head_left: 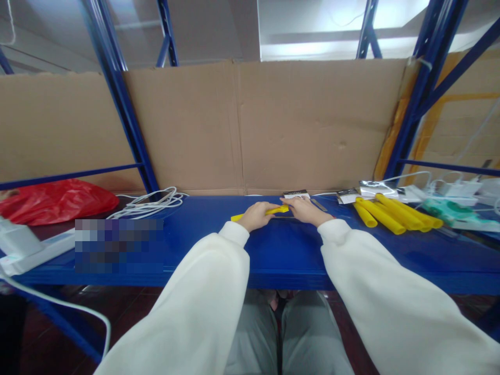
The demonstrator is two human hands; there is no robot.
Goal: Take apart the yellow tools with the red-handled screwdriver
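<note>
Evidently the left hand (255,216) grips a yellow tube (279,209) at the blue tabletop (289,250), while the right hand (307,210) is at its end, whether pinching I cannot tell; a slack left grip could let the tube twist under sideways pressure.

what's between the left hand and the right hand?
Head view: one end of the yellow piece, running from the left hand to the fingertips of the right hand, above the blue tabletop.
</note>
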